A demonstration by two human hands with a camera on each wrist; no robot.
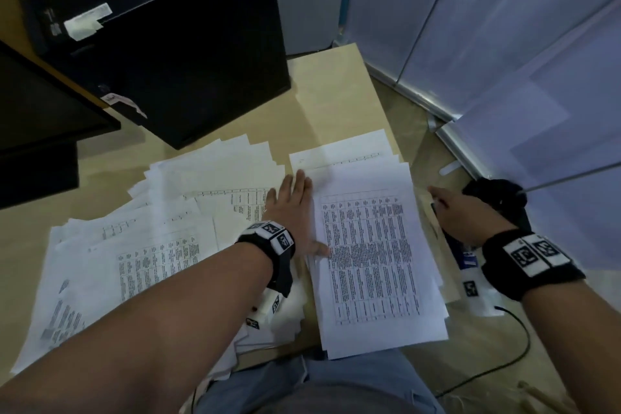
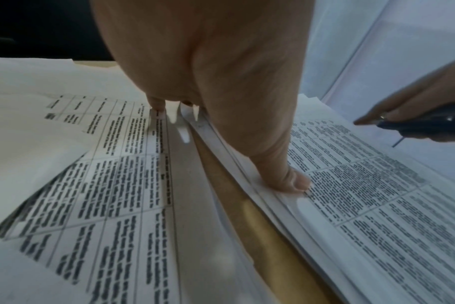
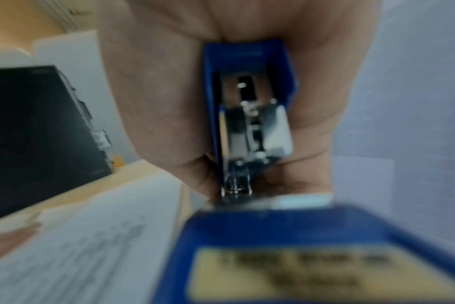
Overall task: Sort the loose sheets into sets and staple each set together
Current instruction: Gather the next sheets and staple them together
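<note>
A stack of printed table sheets lies at the table's right edge. My left hand lies flat along the stack's left side, fingers straight. In the left wrist view its thumb presses on the stack and its fingertips touch paper further off. My right hand hovers just right of the stack and grips a blue stapler. The right wrist view shows the stapler with its metal magazine inside the curled fingers. Loose sheets are fanned out over the left of the table.
A black computer tower stands behind the papers, with a dark monitor at the left. The table edge runs close beside the stack; beyond it are floor, a black cable and a glass partition.
</note>
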